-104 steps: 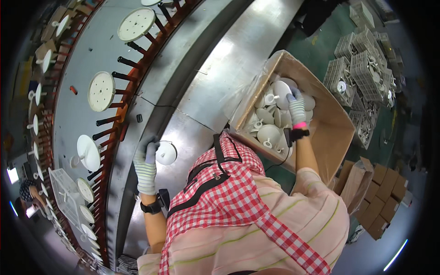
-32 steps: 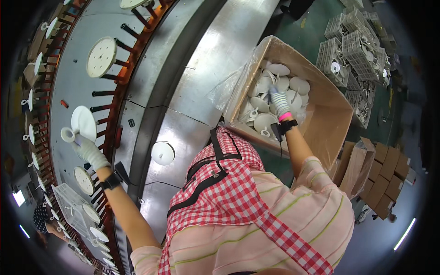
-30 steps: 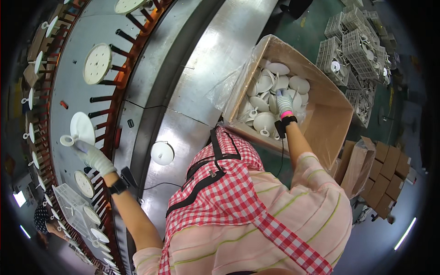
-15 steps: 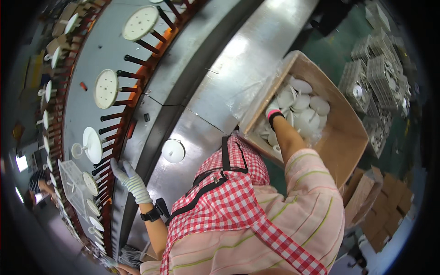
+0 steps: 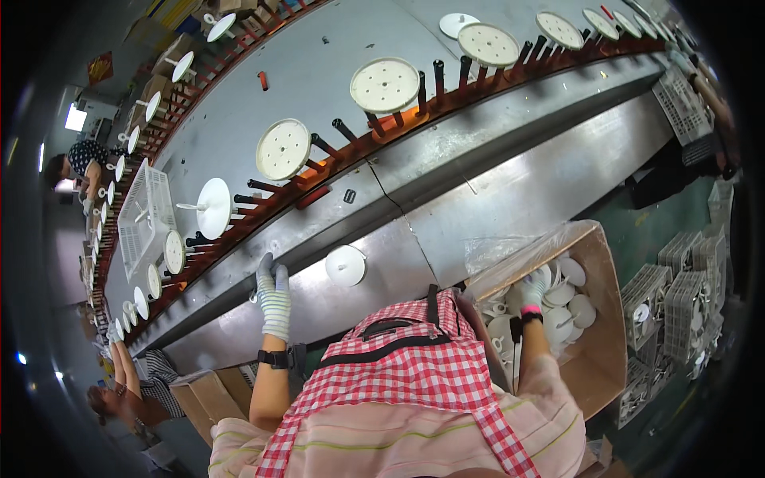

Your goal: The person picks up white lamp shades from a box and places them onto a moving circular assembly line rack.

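Note:
My left hand (image 5: 273,301), in a striped glove, is held over the steel ledge below the conveyor, fingers stretched out and holding nothing. A white round disc (image 5: 345,265) lies on the steel table to its right. My right hand (image 5: 531,291), also gloved, reaches into a cardboard box (image 5: 599,350) lined with clear plastic. White plastic discs (image 5: 559,323) with stems and rings are heaped there around it. Its fingertips blend with the discs, so I cannot make out whether it grips one. Past my left hand, a white disc with a stem (image 5: 213,209) stands tilted on the conveyor's pegs.
Black-tipped pegs (image 5: 343,130) line the curved conveyor, several bearing perforated discs (image 5: 284,150). A white plastic basket (image 5: 146,215) sits on the grey surface inside the loop. Stacked crates (image 5: 692,307) stand on the floor at right. Other people (image 5: 135,398) work at the far left and right.
The view has turned, swinging the conveyor across the top. My left hand has come away from the pegs to over the steel ledge. My right hand is still inside the box.

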### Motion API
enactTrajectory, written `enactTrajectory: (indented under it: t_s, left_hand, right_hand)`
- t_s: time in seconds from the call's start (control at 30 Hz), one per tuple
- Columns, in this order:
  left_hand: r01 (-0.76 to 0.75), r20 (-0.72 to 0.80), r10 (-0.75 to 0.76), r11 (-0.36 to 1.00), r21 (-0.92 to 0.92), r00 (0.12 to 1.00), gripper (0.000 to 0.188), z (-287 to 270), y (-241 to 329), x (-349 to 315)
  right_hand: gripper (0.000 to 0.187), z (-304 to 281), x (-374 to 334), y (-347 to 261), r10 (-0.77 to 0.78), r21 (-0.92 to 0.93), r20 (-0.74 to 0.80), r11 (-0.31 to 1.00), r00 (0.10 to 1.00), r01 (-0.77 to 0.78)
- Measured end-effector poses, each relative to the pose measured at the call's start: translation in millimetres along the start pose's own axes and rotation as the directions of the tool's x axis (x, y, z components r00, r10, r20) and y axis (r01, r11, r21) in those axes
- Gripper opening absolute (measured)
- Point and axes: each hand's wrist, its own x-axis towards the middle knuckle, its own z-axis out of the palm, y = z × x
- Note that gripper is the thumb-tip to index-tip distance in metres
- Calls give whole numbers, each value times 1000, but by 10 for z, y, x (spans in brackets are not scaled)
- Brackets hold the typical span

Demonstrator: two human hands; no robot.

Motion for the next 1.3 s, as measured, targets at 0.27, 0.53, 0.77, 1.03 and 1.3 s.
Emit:
enactTrajectory:
  t_s: [0.27, 0.53, 0.77, 1.03, 1.3]
  left_hand:
    - [101, -39, -129, 901, -422, 991, 24, 47, 516, 164]
    - [-132, 227, 325, 790, -598, 918, 23, 560, 1943, 796]
    - [-791, 15, 810, 576, -207, 586, 22, 945, 2183, 1350]
    - [-353, 260, 398, 913, -204, 880, 40, 2034, 2694, 2314]
    - [-475, 547, 282, 843, 251, 789, 27, 2176, 2181, 2579]
  right_hand:
    - [28, 139, -788, -2902, -528, -63, -446, 824, 722, 563]
    - [22, 2639, 294, -4296, -633, 49, 411, 734, 656, 677]
    - [29, 3500, 670, -4265, -500, -573, 631, 215, 593, 791]
    - [30, 3434, 654, -3726, -660, -260, 653, 264, 371, 929]
    - [40, 4018, -40, -3879, -227, -718, 516, 413, 826, 561]
